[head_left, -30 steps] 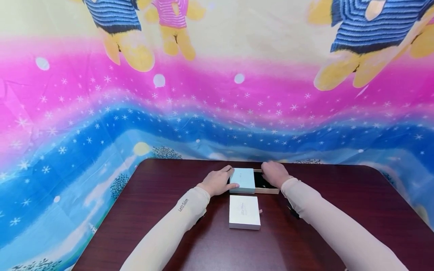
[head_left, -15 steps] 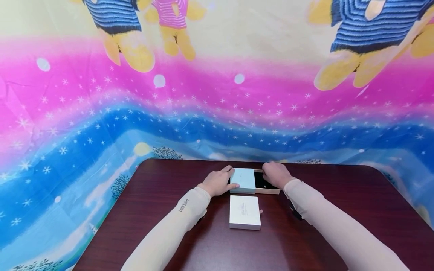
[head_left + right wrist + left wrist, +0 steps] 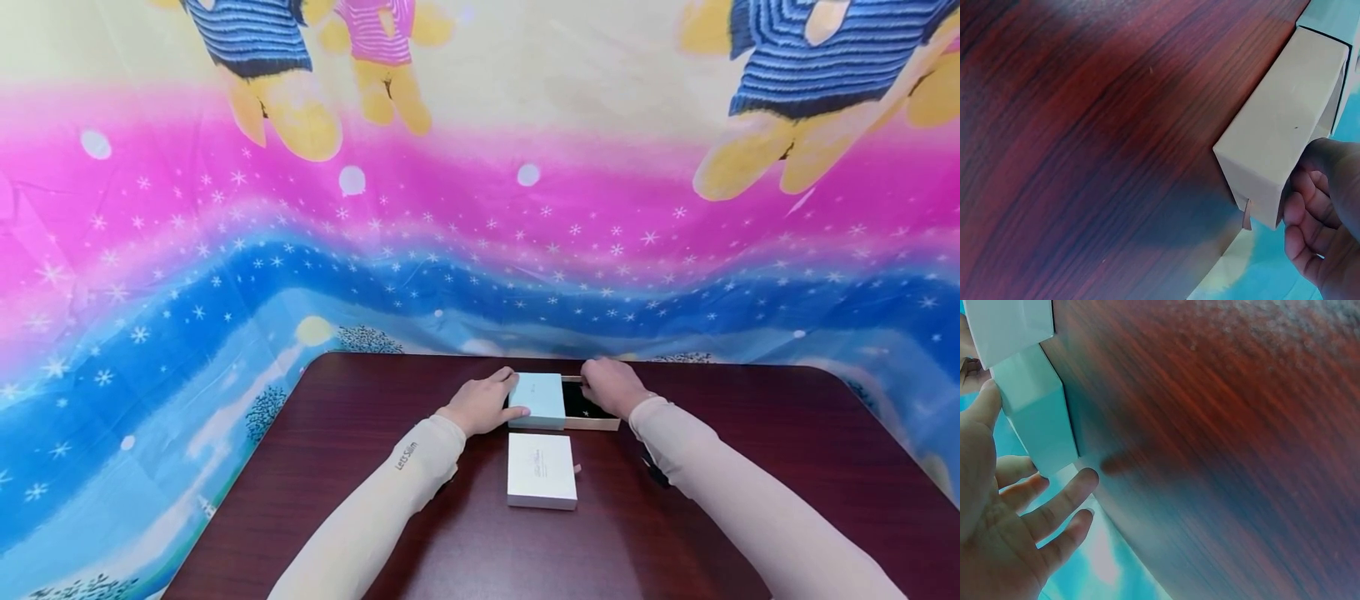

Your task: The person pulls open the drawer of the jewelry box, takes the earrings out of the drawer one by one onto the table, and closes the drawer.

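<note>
At the back of the table a light blue slide-out box (image 3: 537, 398) lies with its cream drawer (image 3: 591, 423) pulled partway out to the right. Black lining with a small shiny speck shows inside the drawer. My left hand (image 3: 480, 404) holds the sleeve's left end, thumb at the near side and some fingers at the far side; other fingers spread free in the left wrist view. My right hand (image 3: 613, 388) is at the drawer's far right corner. In the right wrist view its thumb reaches over the rim and its fingers are curled; whatever lies between them is hidden.
A white box (image 3: 542, 471) with a small ribbon tab on its right lies just in front of the blue one. A ribbon tab (image 3: 1247, 215) hangs from the drawer's end. The dark wood table (image 3: 360, 417) ends close behind the box, against a printed cloth backdrop (image 3: 480, 250).
My right hand and the drawer have shifted very slightly to the right since a second ago. The left hand stays on the sleeve.
</note>
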